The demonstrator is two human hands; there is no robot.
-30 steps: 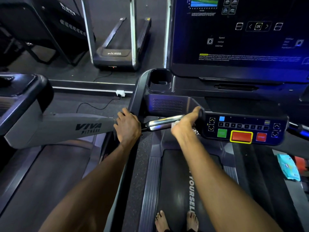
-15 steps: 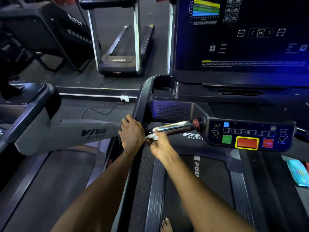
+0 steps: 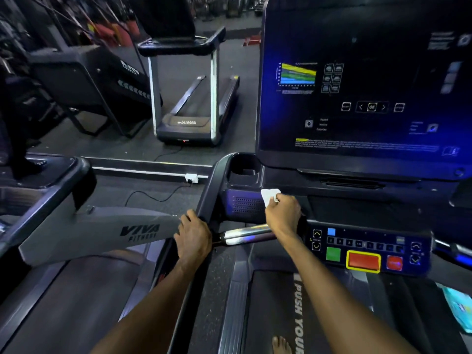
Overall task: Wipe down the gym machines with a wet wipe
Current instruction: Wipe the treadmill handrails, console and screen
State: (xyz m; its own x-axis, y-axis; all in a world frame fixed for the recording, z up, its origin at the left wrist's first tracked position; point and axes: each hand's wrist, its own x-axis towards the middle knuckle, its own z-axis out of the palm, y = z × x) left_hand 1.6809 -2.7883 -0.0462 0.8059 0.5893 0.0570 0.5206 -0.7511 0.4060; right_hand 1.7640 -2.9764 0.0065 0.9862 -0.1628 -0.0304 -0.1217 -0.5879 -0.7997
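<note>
The person stands on a treadmill and is wiping its console. Near the middle of the frame the right hand (image 3: 283,212) pinches a white wet wipe (image 3: 270,197) between curled fingers and holds it against the dark console panel (image 3: 245,204), just below the cup holder (image 3: 243,167). The left hand (image 3: 194,237) curls round the black side handrail (image 3: 213,190) at lower centre, seemingly to steady the body. Between the hands runs the shiny grip bar (image 3: 246,233).

The step in hand looks like cleaning the console housing. The next move likely calls for sweeping the wipe across the panel towards the button pad (image 3: 367,249), pressing lightly so no button is triggered.

The cup holder appears empty, though its bottom is dark. At the lower right edge lies a blue packet (image 3: 459,309), perhaps the wipes pack.
</note>
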